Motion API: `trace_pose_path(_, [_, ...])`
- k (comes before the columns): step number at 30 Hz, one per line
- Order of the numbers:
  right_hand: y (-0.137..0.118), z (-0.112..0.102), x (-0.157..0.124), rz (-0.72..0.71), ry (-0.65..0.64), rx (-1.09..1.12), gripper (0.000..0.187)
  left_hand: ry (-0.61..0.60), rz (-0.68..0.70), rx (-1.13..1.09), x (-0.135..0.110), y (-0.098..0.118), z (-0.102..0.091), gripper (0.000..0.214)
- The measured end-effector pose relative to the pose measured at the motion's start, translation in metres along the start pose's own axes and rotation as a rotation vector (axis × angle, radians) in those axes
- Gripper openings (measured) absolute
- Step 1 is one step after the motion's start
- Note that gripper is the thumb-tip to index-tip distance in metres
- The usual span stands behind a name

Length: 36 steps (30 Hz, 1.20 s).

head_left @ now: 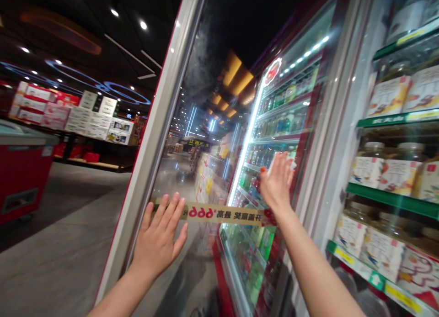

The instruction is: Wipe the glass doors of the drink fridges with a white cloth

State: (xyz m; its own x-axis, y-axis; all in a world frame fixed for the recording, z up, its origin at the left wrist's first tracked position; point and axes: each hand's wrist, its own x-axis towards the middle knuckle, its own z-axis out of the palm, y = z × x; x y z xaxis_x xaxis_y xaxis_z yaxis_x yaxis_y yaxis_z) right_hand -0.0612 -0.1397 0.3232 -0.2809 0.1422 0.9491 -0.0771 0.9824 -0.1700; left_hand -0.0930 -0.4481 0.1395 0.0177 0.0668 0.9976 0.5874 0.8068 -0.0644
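My left hand (159, 232) lies flat against the inner side of a glass door (206, 180), fingers stretched and slightly spread, close to the door's metal frame (151, 152). It holds nothing and overlaps the end of a gold strip (226, 215) with mirrored lettering. Higher and to the right, my right hand (277, 182) presses a white cloth (273, 164) to the same glass. Only small edges of the cloth show around the fingers, so its full shape is hidden. Motion blurs the picture somewhat.
Right of the door, fridge shelves (387, 196) carry jars with white labels (401, 166). Through or reflected in the glass appears a lit drinks cooler (267, 139). At left stand a red chest freezer (24, 171) and stacked cartons (96, 120) beyond grey floor (85, 207).
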Motion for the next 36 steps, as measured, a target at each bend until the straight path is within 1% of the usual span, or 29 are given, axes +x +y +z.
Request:
trace_pose_path(1, [0.002, -0.004, 0.017, 0.1, 0.042, 0.007, 0.095, 0.002, 0.0, -0.002, 0.0, 0.0, 0.0, 0.077])
trace_pose_path(2, [-0.003, -0.006, 0.03, 0.126, 0.065, 0.007, 0.095, 0.005, -0.002, -0.002, 0.0, 0.001, 0.0, 0.077])
trace_pose_path(3, [-0.015, -0.003, 0.035, 0.078, 0.068, 0.0, 0.093, 0.008, -0.004, 0.0, 0.0, 0.002, 0.0, 0.076])
trace_pose_path(4, [-0.031, 0.003, 0.031, -0.027, 0.061, -0.011, 0.089, 0.012, -0.006, 0.004, 0.0, 0.003, 0.0, 0.075])
trace_pose_path(5, [-0.049, 0.012, 0.018, -0.187, 0.045, -0.026, 0.086, 0.017, -0.006, 0.006, 0.0, 0.004, -0.001, 0.074])
trace_pose_path(7, [-0.076, 0.032, -0.026, -0.603, 0.0, -0.068, 0.082, 0.025, -0.004, 0.01, 0.0, 0.005, -0.002, 0.073])
trace_pose_path(8, [-0.081, 0.039, -0.051, -0.781, -0.024, -0.087, 0.082, 0.028, -0.004, 0.013, 0.001, 0.006, -0.003, 0.072])
trace_pose_path(9, [-0.079, 0.044, -0.072, -0.889, -0.037, -0.101, 0.082, 0.029, -0.003, 0.016, 0.001, 0.006, -0.004, 0.073])
trace_pose_path(10, [-0.068, 0.045, -0.087, -0.909, -0.036, -0.112, 0.082, 0.024, -0.001, 0.018, 0.001, 0.006, -0.005, 0.073])
trace_pose_path(11, [-0.053, 0.043, -0.094, -0.839, -0.023, -0.119, 0.082, 0.017, 0.004, 0.019, 0.001, 0.006, -0.005, 0.073])
trace_pose_path(12, [-0.034, 0.04, -0.091, -0.687, 0.003, -0.117, 0.081, 0.009, 0.009, 0.019, 0.001, 0.006, -0.006, 0.073])
trace_pose_path(14, [-0.002, 0.031, -0.068, -0.272, 0.067, -0.088, 0.079, 0.003, 0.018, 0.025, 0.001, 0.006, -0.006, 0.073])
trace_pose_path(15, [0.006, 0.028, -0.053, -0.093, 0.09, -0.067, 0.078, 0.005, 0.02, 0.033, 0.001, 0.006, -0.006, 0.073])
trace_pose_path(16, [0.006, 0.027, -0.041, 0.022, 0.108, -0.047, 0.078, 0.007, 0.021, 0.041, 0.001, 0.006, -0.006, 0.073])
trace_pose_path(17, [-0.002, 0.029, -0.036, 0.053, 0.118, -0.037, 0.077, 0.007, 0.022, 0.049, 0.001, 0.006, -0.006, 0.074])
trace_pose_path(18, [-0.015, 0.034, -0.039, -0.012, 0.122, -0.039, 0.077, 0.003, 0.023, 0.058, 0.001, 0.007, -0.006, 0.074])
trace_pose_path(19, [-0.031, 0.039, -0.051, -0.149, 0.118, -0.051, 0.077, -0.001, 0.024, 0.069, 0.0, 0.007, -0.006, 0.073])
trace_pose_path(21, [-0.06, 0.051, -0.098, -0.526, 0.1, -0.082, 0.077, 0.004, 0.013, 0.099, 0.0, 0.007, -0.005, 0.071])
trace_pose_path(23, [-0.064, 0.058, -0.151, -0.713, 0.072, -0.089, 0.072, 0.011, -0.014, 0.121, 0.0, 0.006, -0.005, 0.07])
trace_pose_path(24, [-0.054, 0.058, -0.172, -0.73, 0.069, -0.094, 0.07, 0.003, -0.022, 0.119, 0.0, 0.005, -0.005, 0.07])
trace_pose_path(26, [-0.017, 0.053, -0.192, -0.612, 0.095, -0.119, 0.072, -0.03, -0.014, 0.1, 0.001, 0.002, -0.004, 0.074])
trace_pose_path(28, [0.021, 0.049, -0.188, -0.351, 0.16, -0.152, 0.077, -0.052, 0.004, 0.091, 0.001, 0.0, -0.003, 0.077])
trace_pose_path(29, [0.032, 0.05, -0.183, -0.213, 0.195, -0.165, 0.078, -0.049, 0.007, 0.094, 0.001, 0.0, -0.003, 0.078])
trace_pose_path(30, [0.036, 0.053, -0.181, -0.097, 0.22, -0.176, 0.078, -0.04, 0.003, 0.098, 0.001, 0.0, -0.002, 0.079])
trace_pose_path(31, [0.033, 0.058, -0.183, -0.036, 0.23, -0.176, 0.078, -0.031, -0.002, 0.101, 0.002, 0.001, -0.002, 0.079])
trace_pose_path(32, [0.023, 0.065, -0.192, -0.045, 0.216, -0.165, 0.08, -0.022, -0.007, 0.103, 0.002, 0.003, -0.003, 0.079])
trace_pose_path(33, [0.008, 0.073, -0.208, -0.116, 0.185, -0.144, 0.081, -0.017, -0.008, 0.102, 0.003, 0.004, -0.003, 0.079])
trace_pose_path(35, [-0.019, 0.086, -0.25, -0.347, 0.095, -0.08, 0.079, -0.02, 0.011, 0.102, 0.005, 0.007, -0.005, 0.078])
trace_pose_path(36, [-0.027, 0.089, -0.273, -0.424, 0.068, -0.054, 0.075, -0.031, 0.031, 0.105, 0.007, 0.009, -0.006, 0.077])
